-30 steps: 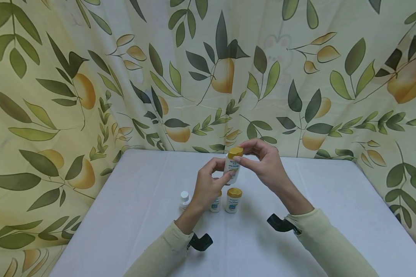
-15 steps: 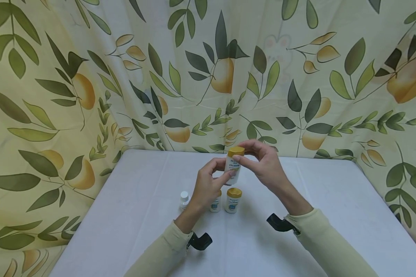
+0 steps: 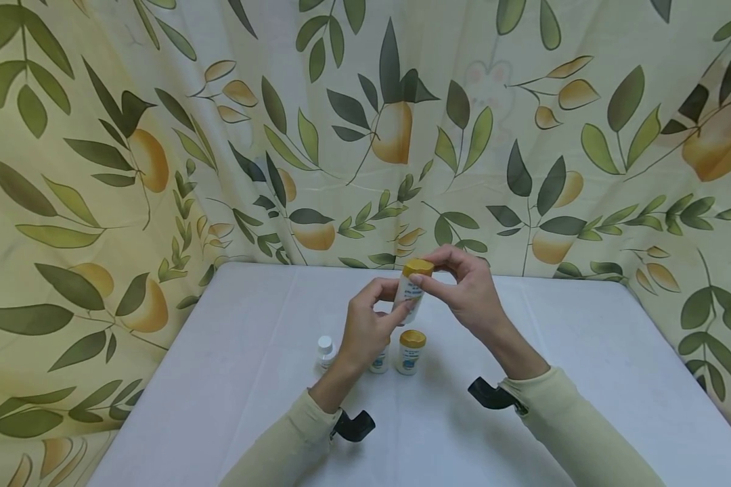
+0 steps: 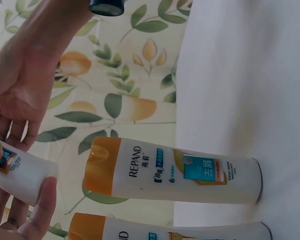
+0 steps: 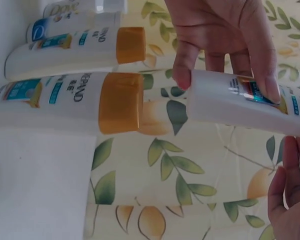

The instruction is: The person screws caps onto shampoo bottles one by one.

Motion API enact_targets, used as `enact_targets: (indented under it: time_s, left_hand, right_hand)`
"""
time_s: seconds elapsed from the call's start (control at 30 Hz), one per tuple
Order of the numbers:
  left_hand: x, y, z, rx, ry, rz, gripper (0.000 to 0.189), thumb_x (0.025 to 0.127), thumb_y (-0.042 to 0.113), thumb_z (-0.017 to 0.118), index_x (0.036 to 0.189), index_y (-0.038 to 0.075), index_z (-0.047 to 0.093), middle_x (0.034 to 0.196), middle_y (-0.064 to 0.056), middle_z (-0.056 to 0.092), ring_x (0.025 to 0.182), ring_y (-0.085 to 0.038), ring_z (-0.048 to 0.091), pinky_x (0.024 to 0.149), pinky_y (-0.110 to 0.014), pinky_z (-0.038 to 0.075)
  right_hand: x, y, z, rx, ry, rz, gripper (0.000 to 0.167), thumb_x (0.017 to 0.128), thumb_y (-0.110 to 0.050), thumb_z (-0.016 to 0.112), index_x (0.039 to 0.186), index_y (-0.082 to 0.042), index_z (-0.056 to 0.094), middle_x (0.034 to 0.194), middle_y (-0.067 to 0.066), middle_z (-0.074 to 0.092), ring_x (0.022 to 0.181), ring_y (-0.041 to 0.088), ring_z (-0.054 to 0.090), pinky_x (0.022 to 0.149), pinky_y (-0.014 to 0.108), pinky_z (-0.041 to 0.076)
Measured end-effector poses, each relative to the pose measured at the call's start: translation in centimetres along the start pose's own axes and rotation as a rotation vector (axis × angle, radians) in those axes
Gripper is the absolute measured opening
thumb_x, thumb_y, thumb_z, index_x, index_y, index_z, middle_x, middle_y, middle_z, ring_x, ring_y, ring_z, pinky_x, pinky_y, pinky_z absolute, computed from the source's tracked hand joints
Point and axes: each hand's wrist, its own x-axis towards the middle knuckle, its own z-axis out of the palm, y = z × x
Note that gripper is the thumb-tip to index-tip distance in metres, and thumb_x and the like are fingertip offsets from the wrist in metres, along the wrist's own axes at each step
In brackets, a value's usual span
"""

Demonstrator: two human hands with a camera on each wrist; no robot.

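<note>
A white shampoo bottle (image 3: 407,294) with a gold cap is held in the air above the far half of the table, tilted a little to the right. My left hand (image 3: 367,329) grips its body, the thumb across the label. At the top, my right hand (image 3: 470,292) pinches the gold cap (image 3: 418,267) between thumb and fingers. In the left wrist view the bottle's base (image 4: 42,182) sits against a left finger. Two similar shampoo bottles stand upright below; one (image 3: 409,357) shows plainly, while the other (image 3: 379,362) is partly behind my left hand.
A smaller white-capped bottle (image 3: 325,352) stands left of the gold-capped ones, partly behind my left wrist. In the right wrist view a bottle marked Dove (image 5: 65,10) is at the row's far end. A patterned curtain (image 3: 353,135) hangs behind the white table (image 3: 237,365).
The held bottle has leaned slightly further to the right, its capped end shifting a little that way. Both hands keep nearly the same place and hold.
</note>
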Motion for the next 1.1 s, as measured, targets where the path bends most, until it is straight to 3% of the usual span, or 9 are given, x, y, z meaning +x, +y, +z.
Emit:
enact_targets:
  time_s: [0.27, 0.47, 0.77, 1.1]
  left_hand:
    - [0.05, 0.06, -0.32, -0.075, -0.062, -0.05, 0.037, 0.095, 0.014, 0.073, 0.129, 0.01, 0.061, 0.12, -0.006, 0.067, 0.108, -0.02, 0.066, 0.076, -0.038, 0.064]
    - [0.08, -0.02, -0.44, -0.084, -0.078, -0.056, 0.037, 0.095, 0.014, 0.073, 0.13, 0.009, 0.061, 0.121, -0.008, 0.067, 0.11, -0.021, 0.066, 0.079, -0.043, 0.063]
    - [0.16, -0.21, -0.32, -0.062, -0.059, -0.063, 0.036, 0.094, 0.013, 0.074, 0.127, 0.009, 0.062, 0.12, -0.006, 0.067, 0.108, -0.02, 0.067, 0.074, -0.033, 0.064]
    - [0.2, -0.23, -0.66, -0.075, -0.085, -0.089, 0.039, 0.093, 0.014, 0.075, 0.13, 0.011, 0.061, 0.124, -0.005, 0.064, 0.114, -0.022, 0.064, 0.079, -0.031, 0.063]
  right_hand:
    - [-0.01, 0.03, -0.24, 0.02, -0.041, 0.001, 0.024, 0.092, -0.007, 0.076, 0.115, -0.003, 0.071, 0.107, 0.002, 0.071, 0.107, 0.018, 0.062, 0.114, 0.056, 0.035]
    - [0.02, -0.17, -0.39, 0.045, -0.056, -0.011, 0.022, 0.091, -0.005, 0.075, 0.114, -0.003, 0.072, 0.107, 0.002, 0.072, 0.11, 0.02, 0.06, 0.113, 0.053, 0.036]
    - [0.03, -0.14, -0.32, 0.05, -0.037, -0.004, 0.022, 0.091, -0.006, 0.076, 0.113, -0.003, 0.073, 0.107, 0.002, 0.072, 0.113, 0.02, 0.06, 0.113, 0.055, 0.034]
    - [-0.08, -0.24, -0.47, 0.01, -0.079, -0.027, 0.022, 0.093, -0.005, 0.073, 0.115, -0.005, 0.071, 0.109, 0.003, 0.072, 0.112, 0.018, 0.062, 0.112, 0.051, 0.039]
